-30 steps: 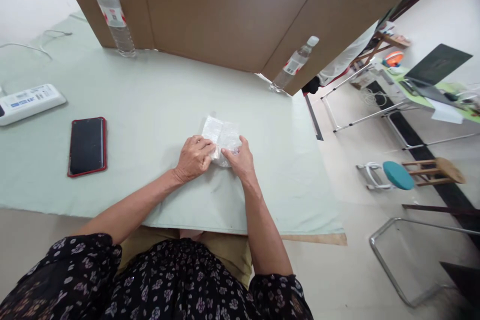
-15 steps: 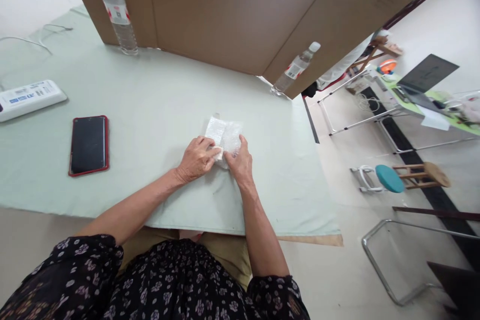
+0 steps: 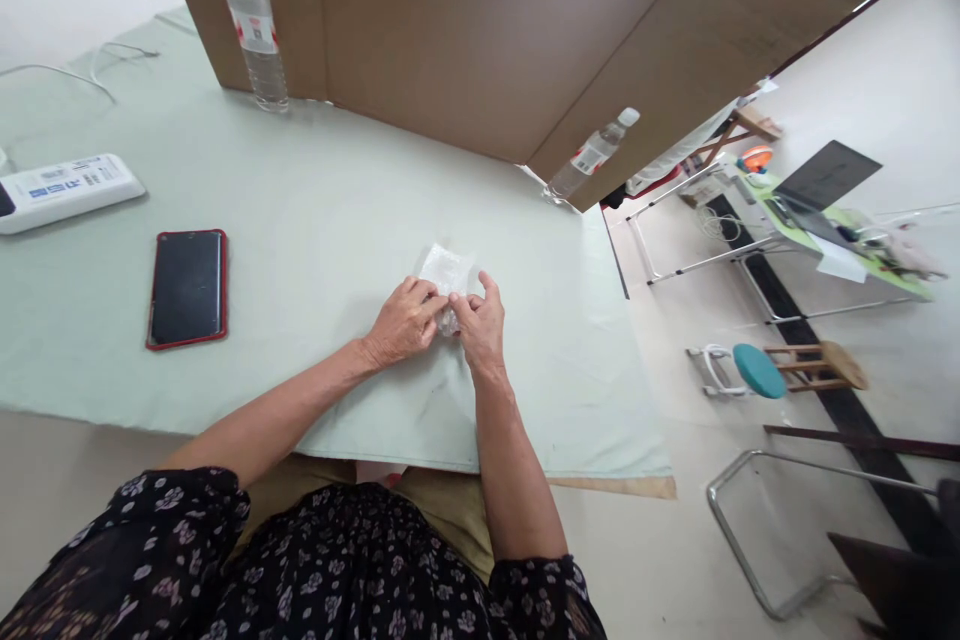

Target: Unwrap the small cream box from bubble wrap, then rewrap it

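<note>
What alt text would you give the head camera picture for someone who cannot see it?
Two hands, left hand and right hand, pinch a small clear plastic packet on a pale green table. A phone in a red case and a white power strip lie to the left; two water bottles stand by a brown board behind.

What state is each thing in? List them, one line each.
Left hand: pinching the plastic packet.
Right hand: pinching the plastic packet.
Plastic packet: crumpled, on the table cloth.
Phone: flat, screen dark.
Near bottle: upright, capped.
Far bottle: upright, capped.
Laptop: open.
</note>
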Motion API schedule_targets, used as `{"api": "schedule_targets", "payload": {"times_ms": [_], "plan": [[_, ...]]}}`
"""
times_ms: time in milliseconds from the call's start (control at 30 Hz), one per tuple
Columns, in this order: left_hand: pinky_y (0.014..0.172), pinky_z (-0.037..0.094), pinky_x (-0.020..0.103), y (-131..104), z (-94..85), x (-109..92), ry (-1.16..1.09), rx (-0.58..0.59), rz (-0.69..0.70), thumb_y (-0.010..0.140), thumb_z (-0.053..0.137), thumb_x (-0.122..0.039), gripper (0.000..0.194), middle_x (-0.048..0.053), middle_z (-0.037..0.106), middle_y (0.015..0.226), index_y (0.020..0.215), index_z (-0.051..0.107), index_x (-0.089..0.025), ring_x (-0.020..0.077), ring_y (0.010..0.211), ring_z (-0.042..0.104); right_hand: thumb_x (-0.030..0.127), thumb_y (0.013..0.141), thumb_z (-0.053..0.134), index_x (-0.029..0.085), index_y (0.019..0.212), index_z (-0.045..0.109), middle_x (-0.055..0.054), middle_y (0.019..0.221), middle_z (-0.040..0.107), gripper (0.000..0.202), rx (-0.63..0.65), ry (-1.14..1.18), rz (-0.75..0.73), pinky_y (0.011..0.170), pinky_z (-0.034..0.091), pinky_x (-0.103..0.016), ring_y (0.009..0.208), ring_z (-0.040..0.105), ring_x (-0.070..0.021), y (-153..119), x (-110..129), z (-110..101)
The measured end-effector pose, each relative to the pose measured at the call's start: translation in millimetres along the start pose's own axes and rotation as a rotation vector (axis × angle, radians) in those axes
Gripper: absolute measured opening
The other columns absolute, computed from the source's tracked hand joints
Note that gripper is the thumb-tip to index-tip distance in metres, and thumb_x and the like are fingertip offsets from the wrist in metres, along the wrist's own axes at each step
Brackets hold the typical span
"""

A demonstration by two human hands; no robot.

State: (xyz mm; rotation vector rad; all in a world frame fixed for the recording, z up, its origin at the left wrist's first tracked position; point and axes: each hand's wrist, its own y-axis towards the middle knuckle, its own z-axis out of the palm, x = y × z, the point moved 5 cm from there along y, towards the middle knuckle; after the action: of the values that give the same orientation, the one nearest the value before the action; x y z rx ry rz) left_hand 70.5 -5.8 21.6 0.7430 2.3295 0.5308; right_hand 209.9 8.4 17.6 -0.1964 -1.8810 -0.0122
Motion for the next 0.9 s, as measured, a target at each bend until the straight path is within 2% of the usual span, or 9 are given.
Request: {"api": "schedule_targets", "payload": {"times_ms": [100,200,300,400,600,700,767,833,900], "plan": [[0.091,0.047,0.044,-0.1,0.9,1.8,-0.055,-0.029,-0.016,0.082,0.049,-0.009,0.055,0.017,0.065,0.109,0.137,0.052,-0.007,0.0285,0.099,0.054,0.042,0.081,0.061,0.009,0.151,0.032,0.004,0.074,0.06,0.083,-0.031,-0.061,-0.041,0.065,0.051,-0.027,0.067,0.059,-0.0142,0.4,6.1,0.7],[0.092,0.047,0.044,-1.0,2.4,4.2,-0.09,-0.043,-0.037,0.083,0.048,-0.01,0.066,0.016,0.065,0.112,0.148,0.038,-0.007,0.028,0.1,0.056,0.039,0.079,0.061,0.006,0.15,0.035,-0.001,0.08,0.068,0.082,-0.009,-0.123,-0.049,0.073,0.053,-0.031,0.074,0.064,-0.0161,-0.9,10.9,1.8],[0.092,0.047,0.044,-2.4,3.3,5.5,-0.114,-0.057,-0.057,0.084,0.048,-0.01,0.065,0.014,0.065,0.109,0.148,0.038,-0.008,0.0274,0.098,0.056,0.037,0.078,0.057,0.008,0.149,0.039,-0.007,0.098,0.073,0.078,0.116,-0.136,-0.036,0.073,0.054,-0.031,0.074,0.065,-0.0156,-4.5,14.8,1.6],[0.091,0.047,0.044,-2.8,3.6,5.3,-0.129,-0.056,-0.071,0.084,0.048,-0.011,0.064,0.013,0.066,0.107,0.147,0.039,-0.009,0.0274,0.098,0.056,0.03,0.076,0.052,0.012,0.147,0.042,-0.011,0.113,0.073,0.074,0.265,-0.078,-0.016,0.069,0.054,-0.03,0.072,0.065,-0.0144,-8.7,16.8,-2.3],[0.093,0.046,0.046,-2.4,2.4,5.0,-0.179,-0.063,-0.087,0.085,0.049,-0.011,0.063,0.013,0.066,0.105,0.148,0.041,-0.012,0.0278,0.099,0.058,0.032,0.076,0.059,0.016,0.143,0.047,-0.01,0.119,0.07,0.07,0.414,-0.113,-0.117,0.074,0.054,-0.031,0.071,0.062,-0.0121,-6.7,19.3,-4.2],[0.093,0.048,0.045,-4.9,0.4,8.8,-0.269,-0.089,-0.155,0.082,0.052,-0.011,0.059,0.012,0.066,0.109,0.141,0.048,-0.016,0.0261,0.101,0.059,0.03,0.079,0.061,0.017,0.145,0.046,-0.008,0.118,0.07,0.069,0.395,-0.304,-0.205,0.076,0.054,-0.033,0.069,0.06,-0.0125,-5.3,24.9,1.4],[0.088,0.051,0.04,-7.1,-3.2,13.7,-0.338,-0.149,-0.259,0.078,0.055,-0.012,0.05,0.011,0.064,0.114,0.128,0.056,-0.017,0.0233,0.099,0.059,0.025,0.081,0.059,0.018,0.147,0.046,-0.008,0.118,0.071,0.067,0.377,-0.484,-0.26,0.081,0.053,-0.035,0.073,0.063,-0.0153,-6.5,31.6,6.5],[0.081,0.053,0.035,-8.3,-6.3,17.8,-0.38,-0.2,-0.368,0.076,0.058,-0.013,0.034,0.009,0.063,0.111,0.11,0.062,-0.017,0.0197,0.091,0.06,0.02,0.082,0.057,0.018,0.149,0.044,-0.009,0.121,0.071,0.068,0.374,-0.646,-0.293,0.087,0.052,-0.038,0.084,0.067,-0.0197,-8.2,38.4,11.3],[0.074,0.052,0.032,-6.9,-7.0,19.1,-0.403,-0.2,-0.444,0.079,0.062,-0.018,0.014,0.005,0.062,0.097,0.093,0.062,-0.018,0.0164,0.079,0.057,0.018,0.084,0.056,0.018,0.15,0.043,-0.011,0.124,0.07,0.068,0.38,-0.758,-0.31,0.091,0.051,-0.04,0.095,0.068,-0.0241,-9.0,43.8,14.2]]}}
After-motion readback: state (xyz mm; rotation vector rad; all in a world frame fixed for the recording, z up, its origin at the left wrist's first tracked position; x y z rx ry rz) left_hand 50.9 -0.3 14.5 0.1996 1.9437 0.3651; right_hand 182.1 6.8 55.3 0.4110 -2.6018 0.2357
